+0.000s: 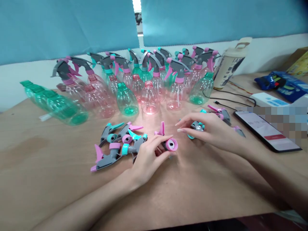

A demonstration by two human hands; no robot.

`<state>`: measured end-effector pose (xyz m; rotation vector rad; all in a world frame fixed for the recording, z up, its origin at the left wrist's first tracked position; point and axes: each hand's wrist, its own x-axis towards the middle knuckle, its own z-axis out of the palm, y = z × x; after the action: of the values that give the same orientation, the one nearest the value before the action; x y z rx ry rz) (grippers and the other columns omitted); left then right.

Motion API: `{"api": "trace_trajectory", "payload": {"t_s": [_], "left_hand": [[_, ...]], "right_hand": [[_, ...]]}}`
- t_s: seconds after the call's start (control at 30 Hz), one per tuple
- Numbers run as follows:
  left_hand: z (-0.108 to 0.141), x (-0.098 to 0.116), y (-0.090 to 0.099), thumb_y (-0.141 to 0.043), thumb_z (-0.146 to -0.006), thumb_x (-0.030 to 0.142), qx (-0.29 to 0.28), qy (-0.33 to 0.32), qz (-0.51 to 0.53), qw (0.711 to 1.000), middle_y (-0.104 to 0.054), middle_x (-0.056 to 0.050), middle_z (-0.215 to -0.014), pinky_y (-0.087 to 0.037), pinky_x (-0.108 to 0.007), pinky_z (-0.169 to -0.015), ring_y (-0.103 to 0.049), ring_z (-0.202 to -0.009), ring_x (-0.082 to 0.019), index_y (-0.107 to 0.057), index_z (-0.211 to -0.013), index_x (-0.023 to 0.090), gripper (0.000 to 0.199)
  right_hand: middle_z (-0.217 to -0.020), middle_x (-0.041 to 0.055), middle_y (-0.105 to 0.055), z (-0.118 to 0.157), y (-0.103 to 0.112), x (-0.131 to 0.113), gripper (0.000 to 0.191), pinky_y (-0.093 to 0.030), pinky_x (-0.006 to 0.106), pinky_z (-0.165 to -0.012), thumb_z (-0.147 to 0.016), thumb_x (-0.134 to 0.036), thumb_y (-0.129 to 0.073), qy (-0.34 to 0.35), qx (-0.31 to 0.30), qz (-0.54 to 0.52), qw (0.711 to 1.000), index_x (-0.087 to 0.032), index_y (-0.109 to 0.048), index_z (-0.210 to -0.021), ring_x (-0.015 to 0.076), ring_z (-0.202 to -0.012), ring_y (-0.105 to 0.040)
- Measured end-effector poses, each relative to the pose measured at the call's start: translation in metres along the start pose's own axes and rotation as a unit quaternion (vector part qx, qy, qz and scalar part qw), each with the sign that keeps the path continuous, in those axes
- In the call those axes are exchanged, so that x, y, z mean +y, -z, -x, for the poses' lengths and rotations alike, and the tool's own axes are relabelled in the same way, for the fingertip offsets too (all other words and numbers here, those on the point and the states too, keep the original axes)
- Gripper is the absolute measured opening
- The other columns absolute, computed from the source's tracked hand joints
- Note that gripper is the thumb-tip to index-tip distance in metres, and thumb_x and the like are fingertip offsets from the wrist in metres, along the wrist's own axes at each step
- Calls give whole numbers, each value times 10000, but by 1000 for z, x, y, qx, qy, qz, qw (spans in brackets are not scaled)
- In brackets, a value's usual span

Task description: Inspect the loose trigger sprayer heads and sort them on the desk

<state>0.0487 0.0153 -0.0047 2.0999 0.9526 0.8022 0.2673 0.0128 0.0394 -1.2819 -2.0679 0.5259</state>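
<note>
One round-collared plastic sprayer head (pixel 170 143) within the curled left hand (pixel 149 152), near an empty, loosely parted right hand (pixel 209 131).

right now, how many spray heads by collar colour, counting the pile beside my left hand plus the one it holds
Pink-collared spray heads: 3, one of them in your left hand
Teal-collared spray heads: 2
Total: 5

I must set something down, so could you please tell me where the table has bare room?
The table is bare between the forearms, toward its near edge, and left of the spray heads beside the left hand; bottles crowd the back.
</note>
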Motion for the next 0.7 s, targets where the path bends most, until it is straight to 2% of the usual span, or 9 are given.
{"api": "trace_trajectory", "payload": {"t_s": [0.1, 0.17, 0.3, 0.43, 0.57, 0.7], "left_hand": [[0, 2, 1, -673, -789, 147, 11, 16, -11, 1000, -614, -12, -896, -473, -235, -611, -568, -715, -130, -597, -1107, 205, 333], [0, 2, 1, -661, -797, 147, 17, 19, -22, 999, -612, -21, -921, -469, -239, -615, -563, -730, -135, -603, -1089, 197, 302], [0, 2, 2, -647, -816, 177, 28, 10, -46, 999, -616, -19, -903, -464, -255, -650, -556, -779, -154, -610, -1058, 196, 246], [-1, 1, 1, -634, -819, 154, 36, 10, -37, 999, -605, -18, -924, -468, -249, -633, -547, -732, -137, -597, -1068, 202, 256], [-1, 0, 1, -648, -800, 131, 26, 15, -24, 999, -601, -14, -906, -466, -241, -621, -541, -727, -137, -597, -1073, 207, 287], [-1, -1, 1, -653, -797, 147, 33, 27, -15, 999, -605, -19, -904, -460, -235, -595, -540, -734, -145, -601, -1064, 205, 279]], "right_hand": [[-754, -5, -683, 4, -17, -12, 93, -456, 239, -572, -854, -256, -573, 27, 29, -28, 999, -204, -650, -858, 123, -646, -604], [-761, -2, -685, 10, -29, -11, 87, -443, 226, -550, -855, -233, -568, 45, 39, -26, 998, -193, -645, -869, 116, -637, -599], [-753, 13, -700, 22, -47, -4, 120, -432, 236, -565, -877, -225, -540, 80, 51, 47, 994, -179, -651, -887, 110, -584, -578], [-786, 36, -721, 28, -54, -8, 202, -417, 253, -550, -911, -289, -510, 86, 75, 125, 986, -165, -659, -970, 120, -554, -577], [-636, 15, -665, 31, -57, -15, 274, -390, 257, -512, -916, -356, -504, 74, 85, 145, 983, -153, -655, -1021, 121, -489, -539], [-594, -24, -609, 32, -62, -14, 298, -382, 233, -502, -900, -377, -529, 8, 62, 70, 996, -182, -617, -1108, 101, -464, -513]]}}
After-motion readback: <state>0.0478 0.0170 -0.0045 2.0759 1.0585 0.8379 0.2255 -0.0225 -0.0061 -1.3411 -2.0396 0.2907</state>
